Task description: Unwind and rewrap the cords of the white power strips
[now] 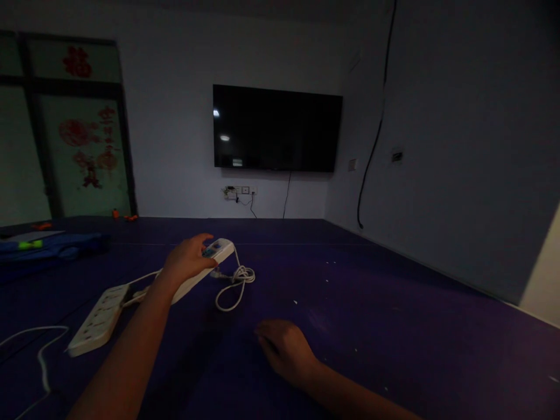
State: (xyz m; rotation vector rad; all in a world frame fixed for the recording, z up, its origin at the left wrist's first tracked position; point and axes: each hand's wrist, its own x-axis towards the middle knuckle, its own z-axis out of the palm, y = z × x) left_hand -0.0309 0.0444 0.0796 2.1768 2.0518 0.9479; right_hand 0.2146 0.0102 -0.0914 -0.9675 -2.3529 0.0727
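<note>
My left hand (187, 259) reaches forward and lies over the far end of a white power strip (205, 265) on the dark purple floor mat, fingers curled over it near its coloured switch. A white coiled cord (236, 283) trails from that end. A second white power strip (98, 318) sits nearer, to the left, with its own white cable (41, 350) looping off at the lower left. My right hand (284, 350) rests palm down on the mat, fingers loosely bent, holding nothing.
A dark wall-mounted television (275, 128) hangs above a wall socket (238, 191). A black cable (376, 128) runs down the right wall. A blue object (52, 248) lies at the left edge. A window with red paper cuttings (87, 140) stands at the left.
</note>
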